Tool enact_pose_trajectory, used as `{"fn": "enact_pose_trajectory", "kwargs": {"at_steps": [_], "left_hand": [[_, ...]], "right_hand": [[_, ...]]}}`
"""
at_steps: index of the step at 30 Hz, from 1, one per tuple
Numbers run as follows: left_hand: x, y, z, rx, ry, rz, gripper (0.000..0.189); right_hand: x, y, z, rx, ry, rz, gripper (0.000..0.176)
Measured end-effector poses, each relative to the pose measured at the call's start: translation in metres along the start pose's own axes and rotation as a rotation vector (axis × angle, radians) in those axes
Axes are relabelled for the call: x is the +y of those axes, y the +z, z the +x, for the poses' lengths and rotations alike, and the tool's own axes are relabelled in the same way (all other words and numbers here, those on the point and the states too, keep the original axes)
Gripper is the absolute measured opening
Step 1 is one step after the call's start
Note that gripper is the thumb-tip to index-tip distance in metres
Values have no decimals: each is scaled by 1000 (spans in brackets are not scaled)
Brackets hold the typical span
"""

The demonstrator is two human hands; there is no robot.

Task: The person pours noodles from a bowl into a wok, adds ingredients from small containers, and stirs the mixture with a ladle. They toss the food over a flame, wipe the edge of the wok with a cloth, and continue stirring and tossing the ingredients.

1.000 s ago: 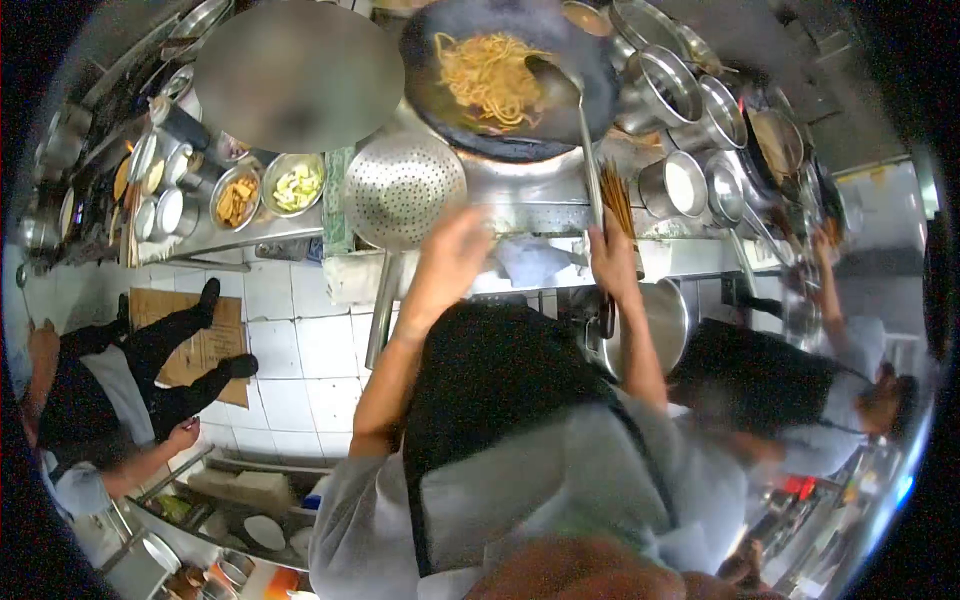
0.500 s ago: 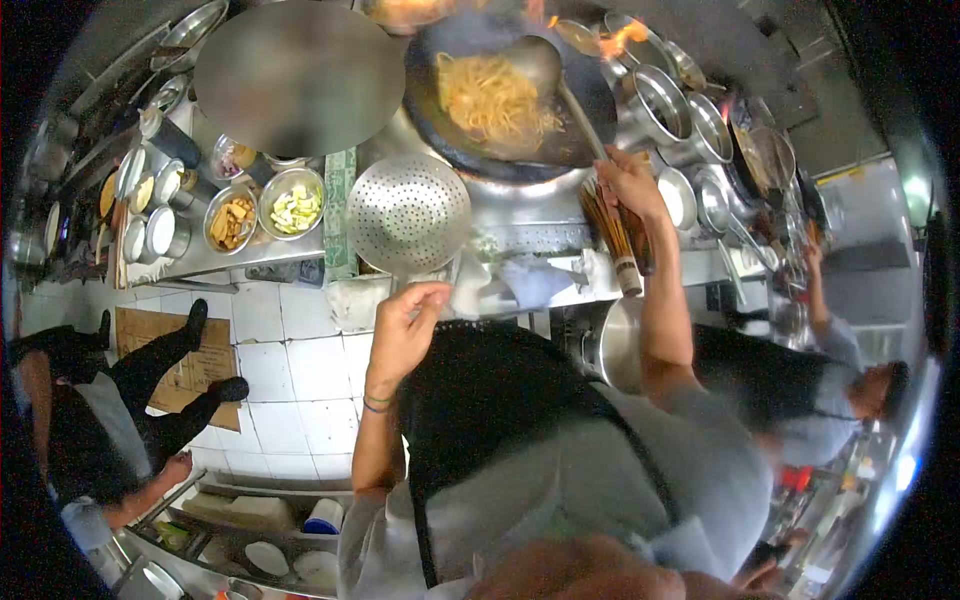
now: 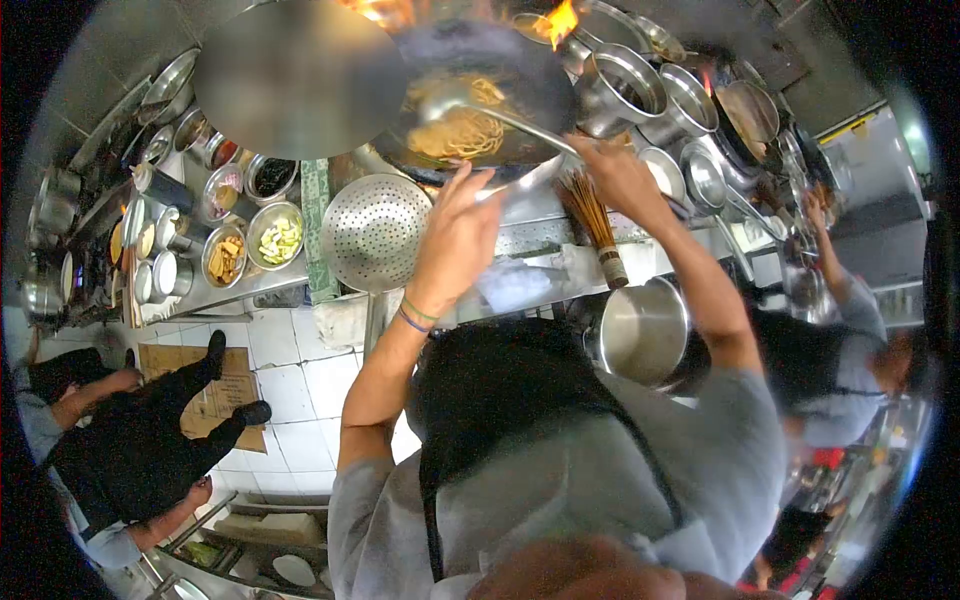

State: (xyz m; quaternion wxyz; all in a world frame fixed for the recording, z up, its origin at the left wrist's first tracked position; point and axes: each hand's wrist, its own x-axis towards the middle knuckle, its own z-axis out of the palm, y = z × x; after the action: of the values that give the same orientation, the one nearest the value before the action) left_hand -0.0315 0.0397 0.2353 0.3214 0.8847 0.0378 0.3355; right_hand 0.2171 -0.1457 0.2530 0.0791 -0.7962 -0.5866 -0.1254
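Over the near edge of a dark wok (image 3: 535, 95), my left hand (image 3: 455, 235) is raised, its fingers smeared by motion; whether it grips the rim cannot be made out. My right hand (image 3: 620, 180) is closed around the handle of a metal ladle (image 3: 445, 103), whose bowl lies over noodles (image 3: 475, 130) in the wok. A perforated strainer (image 3: 375, 225) rests on the counter just left of my left hand. Below my right hand is a bamboo brush (image 3: 592, 220), not touched by it.
Bowls of green pieces (image 3: 275, 236) and brown pieces (image 3: 224, 256) stand at the left. Flames (image 3: 558, 22) rise behind the wok. Metal pots (image 3: 622, 90) stand to the right, a large pot (image 3: 643, 333) below the counter. Co-workers (image 3: 130, 430) are at both sides.
My left hand has left the strainer's handle area and moved up to the wok's near edge. The wok is tilted differently, and the ladle has swung left over the noodles. More flame shows.
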Motion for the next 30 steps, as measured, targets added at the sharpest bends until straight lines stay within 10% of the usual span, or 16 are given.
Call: {"fn": "enact_pose_trajectory", "kwargs": {"at_steps": [7, 13, 21, 30], "left_hand": [[-1, 23, -27, -57, -87, -127, 24], [-21, 30, 10, 71, 56, 45, 23], [-61, 42, 65, -153, -137, 193, 33], [2, 43, 25, -227, -206, 232, 36]], "right_hand": [[-14, 100, -90, 205, 457, 268, 53], [-16, 94, 41, 170, 709, 417, 50], [-54, 19, 55, -322, 314, 256, 50], [-29, -60, -47, -130, 242, -222, 58]]}}
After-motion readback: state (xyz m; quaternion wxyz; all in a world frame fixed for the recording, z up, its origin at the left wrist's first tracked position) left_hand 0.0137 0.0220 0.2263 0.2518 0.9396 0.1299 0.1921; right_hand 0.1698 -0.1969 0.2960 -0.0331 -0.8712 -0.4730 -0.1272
